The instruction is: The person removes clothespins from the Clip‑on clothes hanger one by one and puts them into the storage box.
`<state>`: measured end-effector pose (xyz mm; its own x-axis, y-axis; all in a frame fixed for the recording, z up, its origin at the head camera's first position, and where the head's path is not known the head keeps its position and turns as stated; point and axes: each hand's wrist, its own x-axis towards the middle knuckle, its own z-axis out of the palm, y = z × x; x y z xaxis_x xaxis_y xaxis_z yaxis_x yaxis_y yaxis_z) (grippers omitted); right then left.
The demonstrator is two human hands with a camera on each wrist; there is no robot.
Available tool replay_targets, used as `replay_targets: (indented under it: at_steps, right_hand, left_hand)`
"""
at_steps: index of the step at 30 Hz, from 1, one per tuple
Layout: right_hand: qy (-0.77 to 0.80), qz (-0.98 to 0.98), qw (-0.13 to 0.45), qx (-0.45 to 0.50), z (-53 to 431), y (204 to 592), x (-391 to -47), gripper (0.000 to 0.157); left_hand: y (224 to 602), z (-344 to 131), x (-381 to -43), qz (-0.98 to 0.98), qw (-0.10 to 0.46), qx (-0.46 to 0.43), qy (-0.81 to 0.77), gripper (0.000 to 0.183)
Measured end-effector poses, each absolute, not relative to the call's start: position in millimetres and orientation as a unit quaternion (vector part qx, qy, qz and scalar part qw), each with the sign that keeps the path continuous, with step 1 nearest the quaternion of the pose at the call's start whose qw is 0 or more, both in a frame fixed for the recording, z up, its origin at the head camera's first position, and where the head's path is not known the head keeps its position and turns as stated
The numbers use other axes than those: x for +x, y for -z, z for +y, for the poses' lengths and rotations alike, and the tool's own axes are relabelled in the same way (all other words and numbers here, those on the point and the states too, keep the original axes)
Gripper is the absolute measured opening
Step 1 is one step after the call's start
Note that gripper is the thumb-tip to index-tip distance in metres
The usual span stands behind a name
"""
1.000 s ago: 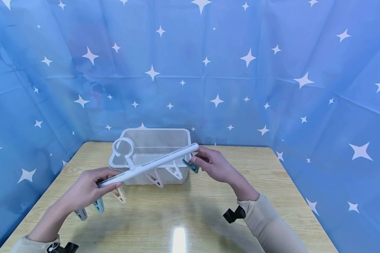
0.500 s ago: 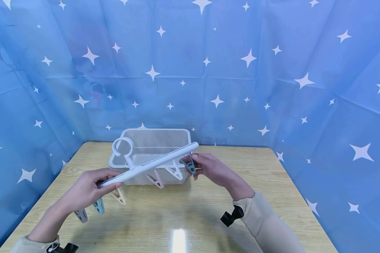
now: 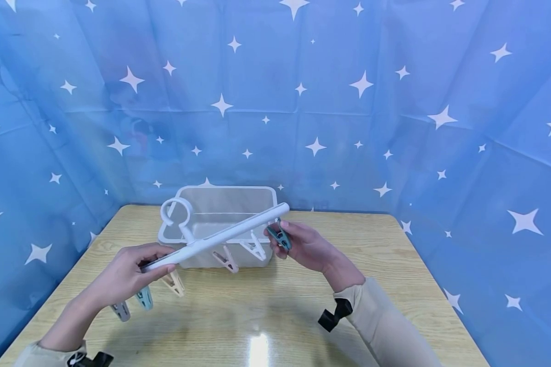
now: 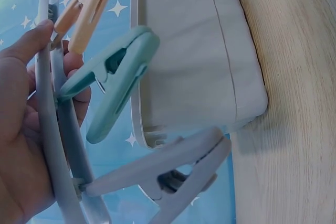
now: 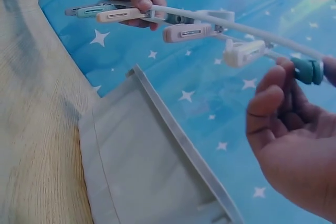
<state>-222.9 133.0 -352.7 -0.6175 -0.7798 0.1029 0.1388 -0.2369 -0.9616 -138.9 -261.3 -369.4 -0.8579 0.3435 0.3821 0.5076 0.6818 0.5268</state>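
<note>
My left hand point(image 3: 130, 267) grips the left end of a white clip hanger point(image 3: 229, 234), held slantwise with its right end higher and its round hook point(image 3: 190, 237) up. Below the bar hang a grey clip point(image 4: 157, 169), a light teal clip point(image 4: 118, 103), a peach clip point(image 5: 113, 16), a pink clip point(image 5: 184, 33) and a white clip point(image 5: 247, 54). Near the raised end, my right hand point(image 3: 305, 247) pinches a dark green clip point(image 3: 282, 238) between thumb and fingers, close under the bar. In the right wrist view this clip point(image 5: 304, 72) is partly covered by the fingertips.
A white plastic bin point(image 3: 220, 187) stands at the back of the wooden table point(image 3: 220, 321), behind the hanger. Blue curtains point(image 3: 266, 76) with white stars rise behind and at both sides. Black straps with small blocks point(image 3: 335, 314) sit at both wrists.
My right hand has shifted a little left and turned, so its fingers now show behind the dark green clip. That clip has tilted. The hanger and left hand are almost unmoved.
</note>
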Motion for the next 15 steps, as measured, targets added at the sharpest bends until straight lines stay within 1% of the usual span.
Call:
replay_targets:
  at_steps: [5,8,11,13,15]
  right_hand:
    - [0.739,0.54,0.277,-0.295,132.1,352.8,-223.9,0.026]
    - [0.738,0.567,0.234,-0.282,129.7,351.6,-223.7,0.024]
    - [0.718,0.626,0.158,-0.26,125.6,350.2,-222.0,0.027]
    - [0.692,0.67,0.093,-0.25,122.9,350.0,-220.9,0.029]
    - [0.657,0.713,0.024,-0.243,120.2,350.1,-219.9,0.027]
  left_hand:
    - [369.6,-262.1,-139.0,-0.905,0.136,-0.244,0.32,0.027]
    - [369.4,-263.0,-138.9,-0.901,0.14,-0.256,0.322,0.029]
    - [369.6,-263.6,-138.9,-0.895,0.147,-0.271,0.321,0.031]
    - [369.9,-263.9,-138.7,-0.893,0.154,-0.277,0.318,0.032]
    - [370.1,-264.1,-138.3,-0.893,0.159,-0.279,0.315,0.033]
